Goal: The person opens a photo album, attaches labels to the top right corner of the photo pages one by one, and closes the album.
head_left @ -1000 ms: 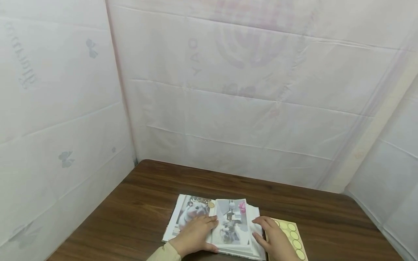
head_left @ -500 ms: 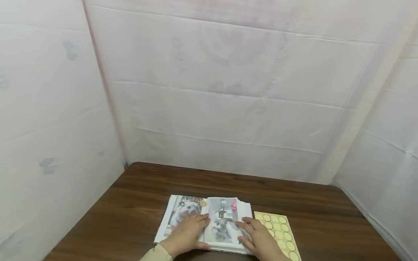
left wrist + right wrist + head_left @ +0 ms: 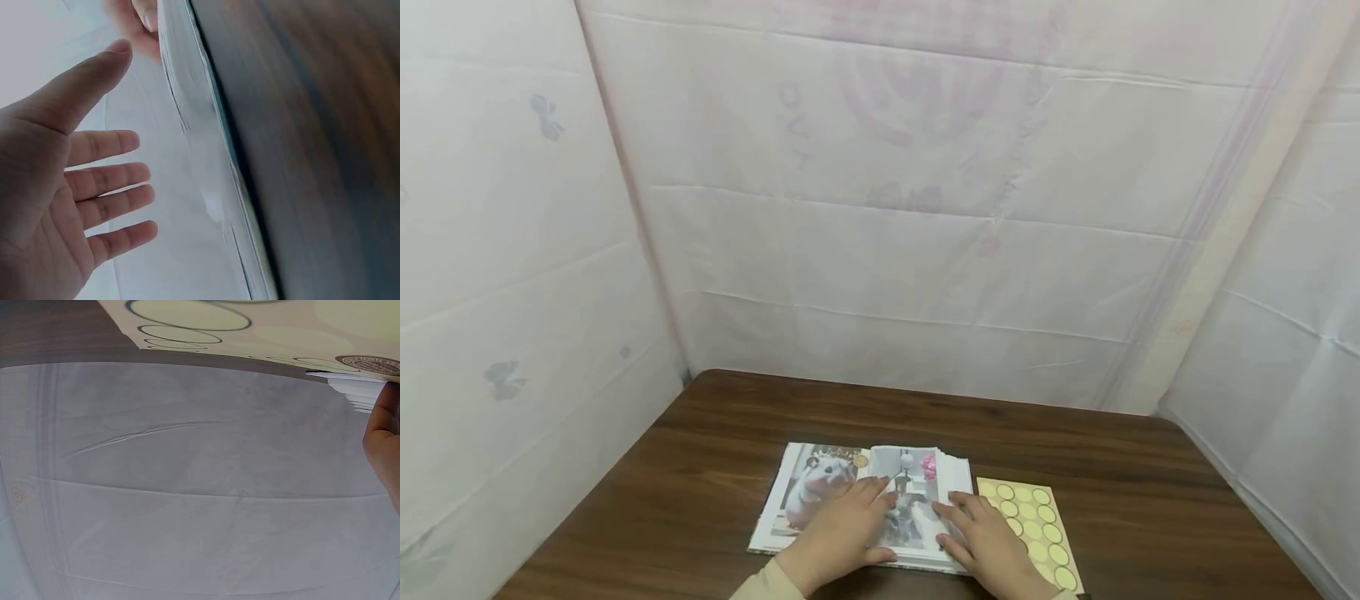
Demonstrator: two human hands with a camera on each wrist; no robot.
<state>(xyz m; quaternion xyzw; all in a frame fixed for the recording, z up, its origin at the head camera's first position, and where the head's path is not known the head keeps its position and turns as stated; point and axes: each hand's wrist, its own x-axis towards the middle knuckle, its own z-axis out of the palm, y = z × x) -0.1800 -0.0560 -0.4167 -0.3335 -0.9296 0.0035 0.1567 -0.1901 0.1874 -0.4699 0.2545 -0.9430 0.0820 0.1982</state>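
Observation:
An open book point(image 3: 808, 487) lies flat, a picture of a white furry animal on its left page and a grey-white photo with a pink flower on its right page. Across the inner part of the spread rests my left hand point(image 3: 842, 529); the left wrist view shows its fingers point(image 3: 115, 181) straight and spread beside the book's page edges point(image 3: 194, 125). My right hand point(image 3: 988, 542) touches the right page near its outer edge, fingers slightly bent and grasping nothing. Beneath and beside that hand lies a pale yellow sheet of round stickers point(image 3: 1037, 529), partly covered by it.
The dark wooden table point(image 3: 700, 467) has rounded far corners. White printed cloth point(image 3: 880, 267) hangs behind it, and more cloth stands along the left and right sides. The sticker sheet lies right of the book, close to its edge.
The right hand has moved left from the book's outer edge onto the right page, and more of the sticker sheet shows. The left hand stays on the book. The head view has shifted a little.

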